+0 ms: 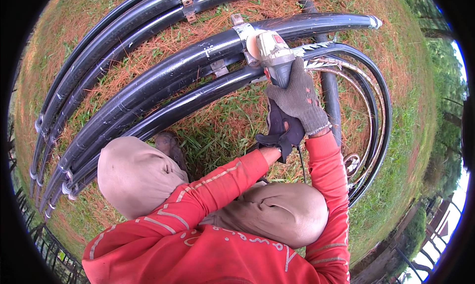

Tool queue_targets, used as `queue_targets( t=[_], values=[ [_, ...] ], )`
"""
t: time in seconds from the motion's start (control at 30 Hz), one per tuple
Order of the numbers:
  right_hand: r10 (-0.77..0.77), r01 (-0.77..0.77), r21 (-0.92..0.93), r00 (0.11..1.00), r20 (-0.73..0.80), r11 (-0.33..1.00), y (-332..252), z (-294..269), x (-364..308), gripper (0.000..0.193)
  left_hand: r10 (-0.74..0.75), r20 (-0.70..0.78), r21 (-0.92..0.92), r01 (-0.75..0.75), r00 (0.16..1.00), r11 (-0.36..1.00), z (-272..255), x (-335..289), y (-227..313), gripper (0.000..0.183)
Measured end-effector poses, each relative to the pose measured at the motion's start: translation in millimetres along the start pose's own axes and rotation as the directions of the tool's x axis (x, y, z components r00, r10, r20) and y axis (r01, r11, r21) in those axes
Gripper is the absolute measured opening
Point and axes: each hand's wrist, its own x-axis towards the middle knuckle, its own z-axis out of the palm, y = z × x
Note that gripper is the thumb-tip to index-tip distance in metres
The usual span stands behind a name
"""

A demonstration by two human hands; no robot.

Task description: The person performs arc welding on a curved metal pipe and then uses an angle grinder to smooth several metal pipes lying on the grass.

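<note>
An angle grinder (274,49) with a pale head and dark body is held against the black painted metal pipes. Its disc (253,45) sits beside a bare metal bracket (243,32) on the thick curved pipe (198,52). My right hand (301,97), in a worn grey knit glove, wraps around the grinder's body just behind the head. Below it, my left hand (286,127), in a dark glove, is closed around the rear of the grinder; its fingers are partly hidden. A thin dark cord (302,164) hangs beneath the hands.
Several more black curved pipes (123,29) lie at the upper left with a rusty bracket (187,1). Under them runs a dark crossbar (330,98). Scrollwork bars (381,106) curve at the right. My knees (136,177) are bent close to the pipes, over grass and pine needles.
</note>
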Motion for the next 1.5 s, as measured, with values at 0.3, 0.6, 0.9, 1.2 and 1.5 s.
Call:
queue_targets(
  t=[0.3, 0.6, 0.9, 1.2, 1.5],
  values=[
    [-0.061, 0.061, -0.006, 0.995, -0.083, 0.998, 6, -6, -6, 0.070, -0.027, 0.026, -0.004, 0.027, 0.999, 1.000, 35, 5, 14, 0.066],
    [-0.058, 0.055, -0.023, 0.977, -0.206, 0.998, 7, -4, 10, 0.063, -0.037, 0.112, -0.030, 0.040, 0.993, 0.999, 111, 24, 54, 0.066],
    [-0.071, 0.078, 0.024, 0.973, -0.220, 0.997, -3, 4, 23, 0.064, -0.039, 0.152, -0.080, 0.052, 0.988, 0.995, 162, 32, 87, 0.065],
    [-0.083, 0.084, -0.006, 0.974, -0.210, 0.996, 0, 3, 23, 0.063, -0.044, 0.300, -0.272, 0.130, 0.953, 0.953, 178, 32, 90, 0.068],
    [-0.071, 0.067, -0.028, 0.982, -0.173, 0.997, 3, 8, 26, 0.069, 0.010, 0.431, -0.212, 0.091, 0.902, 0.973, 169, 37, 89, 0.068]
  ],
)
